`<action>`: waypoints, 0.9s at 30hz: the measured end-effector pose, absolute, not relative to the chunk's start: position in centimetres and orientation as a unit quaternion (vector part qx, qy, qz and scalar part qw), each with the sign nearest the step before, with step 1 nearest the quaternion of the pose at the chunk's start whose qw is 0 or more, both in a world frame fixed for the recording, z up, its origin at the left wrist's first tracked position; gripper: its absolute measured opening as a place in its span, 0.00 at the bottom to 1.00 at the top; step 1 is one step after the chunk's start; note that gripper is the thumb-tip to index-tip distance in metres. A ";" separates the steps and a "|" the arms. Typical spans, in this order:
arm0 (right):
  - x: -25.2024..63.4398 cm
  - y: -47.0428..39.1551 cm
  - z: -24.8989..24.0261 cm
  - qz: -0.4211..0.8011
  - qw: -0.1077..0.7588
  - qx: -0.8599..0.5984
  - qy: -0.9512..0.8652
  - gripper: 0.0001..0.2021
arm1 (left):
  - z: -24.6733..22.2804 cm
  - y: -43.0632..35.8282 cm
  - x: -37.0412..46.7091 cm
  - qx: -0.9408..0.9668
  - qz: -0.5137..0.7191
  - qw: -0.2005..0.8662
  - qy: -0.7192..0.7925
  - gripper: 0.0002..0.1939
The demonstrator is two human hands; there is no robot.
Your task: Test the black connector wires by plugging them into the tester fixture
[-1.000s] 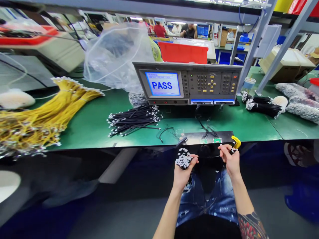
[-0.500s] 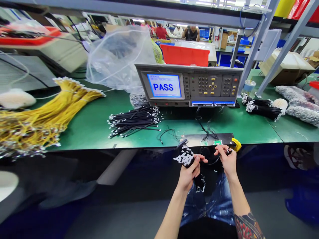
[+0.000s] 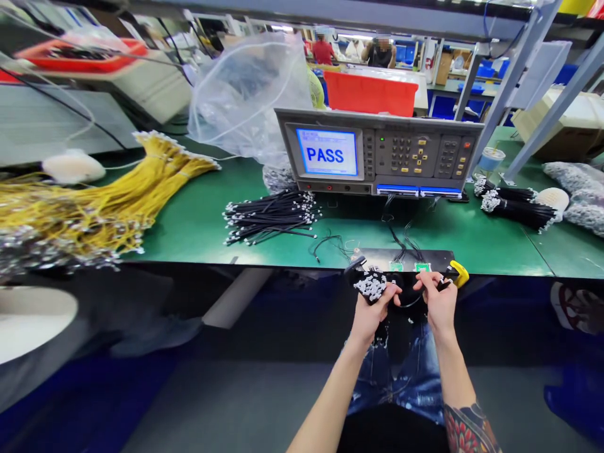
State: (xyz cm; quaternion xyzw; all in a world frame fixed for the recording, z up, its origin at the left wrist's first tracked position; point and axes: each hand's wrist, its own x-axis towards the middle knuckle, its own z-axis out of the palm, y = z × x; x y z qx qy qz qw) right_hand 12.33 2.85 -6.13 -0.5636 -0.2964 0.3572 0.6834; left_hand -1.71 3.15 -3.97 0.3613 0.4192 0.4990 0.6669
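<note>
My left hand (image 3: pixel 374 309) is closed round a bundle of black cables (image 3: pixel 371 285), whose white connectors face up at the table edge. The bundle's lower ends hang above my lap. My right hand (image 3: pixel 441 305) is closed with fingers bent, and a short black cable end (image 3: pixel 444 283) with a white tip shows at it. Just beyond my fingertips, a black test fixture (image 3: pixel 368 257) lies along the edge, with two small green boards (image 3: pixel 422 267) wired to it. A yellow handle (image 3: pixel 460 274) stands right of my right hand.
A tester (image 3: pixel 380 154) showing PASS stands behind the fixture. Loose black cables (image 3: pixel 271 217) lie left of it, and yellow cable bundles (image 3: pixel 155 182) farther left. Black bundles (image 3: pixel 519 211) and a cup (image 3: pixel 491 160) are at right. A metal post (image 3: pixel 512 82) rises there.
The whole view has shifted, so the bench appears farther right. My left hand has moved slightly forward and right, nearer the fixture. The screen still reads PASS.
</note>
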 end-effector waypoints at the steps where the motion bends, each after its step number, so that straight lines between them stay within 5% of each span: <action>1: 12.2 2.9 -6.0 0.364 0.688 -0.559 -0.286 0.20 | -4.0 3.3 -1.6 0.357 0.504 0.664 0.421 0.20; 27: 14.3 0.6 -6.2 0.404 0.693 -0.536 -0.262 0.21 | -3.3 4.8 1.4 0.314 0.550 0.598 0.491 0.12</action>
